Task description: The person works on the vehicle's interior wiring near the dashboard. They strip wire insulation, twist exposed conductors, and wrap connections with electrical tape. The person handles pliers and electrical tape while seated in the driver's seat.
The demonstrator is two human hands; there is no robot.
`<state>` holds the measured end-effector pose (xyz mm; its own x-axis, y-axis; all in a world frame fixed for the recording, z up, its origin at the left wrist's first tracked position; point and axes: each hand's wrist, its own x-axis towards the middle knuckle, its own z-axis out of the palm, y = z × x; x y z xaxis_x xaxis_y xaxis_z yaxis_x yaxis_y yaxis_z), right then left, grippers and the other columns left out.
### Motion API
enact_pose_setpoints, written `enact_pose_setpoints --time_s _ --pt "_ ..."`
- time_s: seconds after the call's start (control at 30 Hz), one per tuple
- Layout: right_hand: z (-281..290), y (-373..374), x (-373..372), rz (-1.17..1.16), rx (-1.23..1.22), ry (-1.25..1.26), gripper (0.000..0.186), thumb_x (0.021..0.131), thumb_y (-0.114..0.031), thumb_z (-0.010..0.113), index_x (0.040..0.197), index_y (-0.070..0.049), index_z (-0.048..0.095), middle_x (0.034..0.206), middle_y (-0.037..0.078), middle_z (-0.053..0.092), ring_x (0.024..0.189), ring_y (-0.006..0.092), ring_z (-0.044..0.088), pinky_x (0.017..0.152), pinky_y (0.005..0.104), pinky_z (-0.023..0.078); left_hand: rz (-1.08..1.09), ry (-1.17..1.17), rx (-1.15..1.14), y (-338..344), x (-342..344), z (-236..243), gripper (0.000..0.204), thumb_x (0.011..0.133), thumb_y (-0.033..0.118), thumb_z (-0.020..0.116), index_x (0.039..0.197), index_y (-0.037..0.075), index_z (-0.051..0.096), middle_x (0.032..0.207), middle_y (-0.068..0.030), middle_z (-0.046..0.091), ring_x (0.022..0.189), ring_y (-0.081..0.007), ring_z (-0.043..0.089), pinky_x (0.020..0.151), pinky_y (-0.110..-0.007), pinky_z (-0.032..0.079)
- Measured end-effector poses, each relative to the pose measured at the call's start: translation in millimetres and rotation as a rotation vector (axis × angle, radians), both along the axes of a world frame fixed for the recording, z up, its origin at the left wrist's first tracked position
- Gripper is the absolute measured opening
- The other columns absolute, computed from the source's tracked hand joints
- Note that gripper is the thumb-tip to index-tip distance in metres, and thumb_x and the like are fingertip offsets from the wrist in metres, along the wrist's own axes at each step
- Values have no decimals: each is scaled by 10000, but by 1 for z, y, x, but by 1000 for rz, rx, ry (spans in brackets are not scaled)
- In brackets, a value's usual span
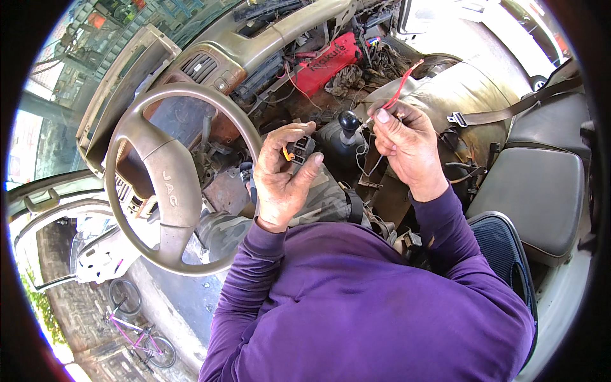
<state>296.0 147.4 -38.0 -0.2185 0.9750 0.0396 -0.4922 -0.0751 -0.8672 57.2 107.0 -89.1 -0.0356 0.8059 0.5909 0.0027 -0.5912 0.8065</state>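
My left hand (pixel 284 175) is closed round a small black block-shaped part (pixel 301 149) that looks like an electrical connector or switch. A short orange piece (pixel 287 154) shows at its side. To the right of it, my right hand (pixel 407 145) pinches a red wire (pixel 402 89) between thumb and fingers, its end pointing up and away. Thin pale wire (pixel 364 167) hangs in a loop beside this hand, near the black gear-lever knob (pixel 349 120). The two hands are apart, and what lies inside the right fingers is partly hidden.
The steering wheel (pixel 170 270) stands to the left. Beyond the hands, the dashboard is opened up, with loose wires and a red bag-like item (pixel 328 63). Grey seats (pixel 541 194) and a seat belt (pixel 503 116) are at right. A bicycle (pixel 137 331) shows outside the cab.
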Motion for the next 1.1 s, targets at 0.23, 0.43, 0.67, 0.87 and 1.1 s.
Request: enact_pose_setpoints --time_s 0.23,0.43,0.67,0.87,1.1 --pt "-7 -9 -8 96 -68 25 237 1031 -199 788 1126 16 753 756 -47 565 593 40 416 543 234 339 -44 -9 20 2 0 -6 531 896 -106 810 1355 25 577 1416 -172 645 1376 -325 636 1180 -449 501" --pt "-11 -16 -8 144 -90 -5 270 1020 -239 810 1132 6 783 812 -45 643 602 30 443 524 223 337 -47 24 8 1 -1 -8 569 885 -119 807 1368 26 544 1405 -187 650 1382 -335 630 1195 -468 487" --pt "-11 -21 -17 223 -16 -105 217 1033 -213 791 1112 -11 787 839 -40 676 704 18 516 611 218 417 -31 42 -19 -2 -3 -15 595 890 -126 796 1393 25 516 1412 -193 660 1375 -327 634 1177 -448 505" --pt "-7 -26 -20 178 264 -405 173 1025 -162 768 1070 4 769 871 -4 720 828 38 599 744 245 517 -78 -52 -115 -7 -4 -14 637 882 -137 792 1419 30 495 1425 -189 659 1351 -310 644 1148 -423 522" --pt "-12 12 53 -170 285 -832 305 1011 -270 771 1072 29 774 919 73 776 843 126 673 782 313 551 127 198 -172 -15 0 4 601 881 -136 743 1426 -13 522 1399 -175 675 1280 -271 677 1142 -418 514"
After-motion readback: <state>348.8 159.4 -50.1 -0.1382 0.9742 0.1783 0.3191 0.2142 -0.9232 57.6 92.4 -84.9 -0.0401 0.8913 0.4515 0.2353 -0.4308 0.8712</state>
